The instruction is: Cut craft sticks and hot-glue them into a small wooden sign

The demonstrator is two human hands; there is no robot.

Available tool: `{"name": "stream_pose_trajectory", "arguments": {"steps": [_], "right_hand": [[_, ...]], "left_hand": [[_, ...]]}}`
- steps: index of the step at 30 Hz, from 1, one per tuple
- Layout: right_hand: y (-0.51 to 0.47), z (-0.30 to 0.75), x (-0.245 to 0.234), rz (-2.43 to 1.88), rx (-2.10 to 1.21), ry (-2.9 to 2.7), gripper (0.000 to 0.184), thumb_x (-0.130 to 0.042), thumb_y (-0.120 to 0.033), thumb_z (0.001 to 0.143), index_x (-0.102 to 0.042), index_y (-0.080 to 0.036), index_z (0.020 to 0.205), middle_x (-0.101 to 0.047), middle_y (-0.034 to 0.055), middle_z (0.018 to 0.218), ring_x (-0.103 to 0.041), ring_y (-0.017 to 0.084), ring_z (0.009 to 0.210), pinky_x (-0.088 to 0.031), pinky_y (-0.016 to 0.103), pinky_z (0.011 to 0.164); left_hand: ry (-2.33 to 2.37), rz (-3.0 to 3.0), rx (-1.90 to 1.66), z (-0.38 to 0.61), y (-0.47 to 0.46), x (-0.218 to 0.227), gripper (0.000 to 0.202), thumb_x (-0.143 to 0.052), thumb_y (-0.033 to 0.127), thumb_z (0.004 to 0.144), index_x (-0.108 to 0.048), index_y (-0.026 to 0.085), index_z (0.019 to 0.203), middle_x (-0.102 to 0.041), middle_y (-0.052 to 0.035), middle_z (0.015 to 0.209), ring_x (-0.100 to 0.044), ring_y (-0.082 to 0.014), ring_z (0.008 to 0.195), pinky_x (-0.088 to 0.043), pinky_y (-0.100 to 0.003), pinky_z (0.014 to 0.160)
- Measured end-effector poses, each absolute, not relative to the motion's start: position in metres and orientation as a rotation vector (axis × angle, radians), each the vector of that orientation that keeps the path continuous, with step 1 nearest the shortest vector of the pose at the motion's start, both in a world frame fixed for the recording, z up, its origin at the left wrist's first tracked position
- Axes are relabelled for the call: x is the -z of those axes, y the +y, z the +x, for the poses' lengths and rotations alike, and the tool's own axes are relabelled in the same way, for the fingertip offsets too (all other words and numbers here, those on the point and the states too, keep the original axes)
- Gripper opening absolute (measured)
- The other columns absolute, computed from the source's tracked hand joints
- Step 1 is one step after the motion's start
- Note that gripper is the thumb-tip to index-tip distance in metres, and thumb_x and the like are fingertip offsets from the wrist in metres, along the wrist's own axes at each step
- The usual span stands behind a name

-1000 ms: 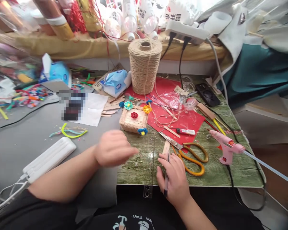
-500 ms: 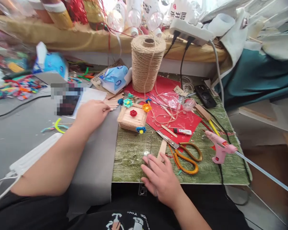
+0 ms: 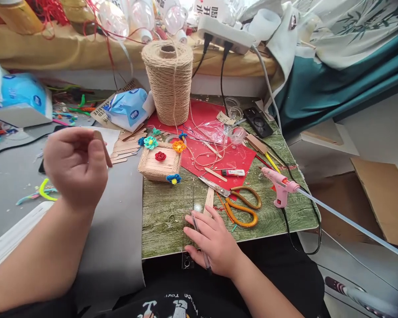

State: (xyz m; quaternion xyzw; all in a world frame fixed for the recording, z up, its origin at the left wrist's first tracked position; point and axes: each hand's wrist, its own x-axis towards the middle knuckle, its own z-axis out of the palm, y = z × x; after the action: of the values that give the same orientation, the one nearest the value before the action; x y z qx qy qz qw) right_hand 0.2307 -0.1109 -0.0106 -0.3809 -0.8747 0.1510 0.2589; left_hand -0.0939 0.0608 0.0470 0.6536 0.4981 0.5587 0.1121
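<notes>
My left hand [image 3: 76, 165] is raised over the grey mat, its fingers closed on a wooden craft stick [image 3: 103, 148] seen nearly edge-on. My right hand [image 3: 214, 240] lies at the table's front edge with a clear pen [image 3: 195, 221] tucked between its fingers. Beneath those fingers is a transparent ruler [image 3: 188, 198] that juts past the edge. Craft sticks [image 3: 209, 199] lie at its fingertips. Ahead stands a small twine-wrapped craft-stick box [image 3: 157, 170] with a red flower on top and blue, teal and orange ones at its corners. Loose craft sticks [image 3: 124, 149] are heaped left of it.
Scissors [image 3: 243, 205] with orange handles lie right of centre, near a pink glue gun [image 3: 280, 185]. A large twine spool [image 3: 168, 84] stands behind the box. Red paper [image 3: 242, 152] carries scraps and a glue stick [image 3: 232, 172]. A power strip [image 3: 225, 35] hangs over the ledge.
My left hand has lifted from the craft-stick heap and come nearer, now with a stick in it. The right hand stays on the ruler. The view has swung right.
</notes>
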Motion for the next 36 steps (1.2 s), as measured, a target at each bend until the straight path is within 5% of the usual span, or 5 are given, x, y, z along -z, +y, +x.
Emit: {"name": "stream_pose_trajectory", "arguments": {"steps": [3, 6, 12, 25, 36], "right_hand": [[-0.113, 0.235, 0.014, -1.05, -0.399, -2.167, 0.04, -0.07, -0.02, 0.092, -0.059, -0.022, 0.13, -0.075, 0.0129, 0.125, -0.068, 0.028, 0.123, -0.048, 0.059, 0.115], [-0.116, 0.238, 0.015, -1.051, -0.44, -1.94, 0.047, -0.069, -0.012, 0.09, -0.055, -0.023, 0.132, -0.074, 0.0129, 0.122, -0.07, 0.027, 0.116, -0.054, 0.058, 0.108], [-0.12, 0.23, 0.015, -0.95, -0.373, -2.027, 0.054, -0.079, -0.013, 0.09, -0.053, -0.018, 0.137, -0.061, 0.0234, 0.144, -0.062, 0.031, 0.136, -0.06, 0.05, 0.106], [-0.1, 0.232, 0.002, -0.762, -0.152, -2.198, 0.021, -0.066, -0.006, 0.094, -0.07, -0.014, 0.113, -0.079, 0.0181, 0.117, -0.068, 0.029, 0.128, -0.065, 0.045, 0.102], [-0.101, 0.249, 0.017, -0.902, -0.257, -2.225, 0.032, -0.059, -0.005, 0.096, -0.066, -0.01, 0.127, -0.076, 0.0239, 0.123, -0.068, 0.031, 0.128, -0.063, 0.047, 0.101]], "left_hand": [[0.981, 1.861, -1.741, -0.064, 0.036, -0.054, 0.017, -0.073, 0.022, 0.096, -0.067, 0.019, 0.111, -0.068, 0.0035, 0.084, -0.067, -0.0082, 0.065, -0.056, -0.022, 0.056], [0.639, 2.03, -1.08, -0.03, 0.006, -0.053, 0.01, -0.072, 0.011, 0.091, -0.072, 0.019, 0.097, -0.076, -0.0013, 0.089, -0.075, -0.0138, 0.084, -0.064, -0.025, 0.075], [0.992, 1.503, -0.446, 0.011, -0.027, -0.026, 0.018, -0.071, 0.035, 0.093, -0.065, 0.019, 0.088, -0.073, 0.0004, 0.079, -0.069, -0.0112, 0.065, -0.058, -0.022, 0.06], [1.006, 1.497, -0.462, 0.009, -0.021, -0.008, 0.022, -0.067, 0.041, 0.096, -0.059, 0.021, 0.091, -0.076, -0.0024, 0.091, -0.072, -0.0158, 0.074, -0.059, -0.029, 0.066], [0.632, 2.676, -0.463, -0.004, 0.0, 0.003, 0.019, -0.058, 0.028, 0.104, -0.07, 0.02, 0.116, -0.074, -0.0081, 0.13, -0.066, -0.0276, 0.128, -0.056, -0.047, 0.109]]}}
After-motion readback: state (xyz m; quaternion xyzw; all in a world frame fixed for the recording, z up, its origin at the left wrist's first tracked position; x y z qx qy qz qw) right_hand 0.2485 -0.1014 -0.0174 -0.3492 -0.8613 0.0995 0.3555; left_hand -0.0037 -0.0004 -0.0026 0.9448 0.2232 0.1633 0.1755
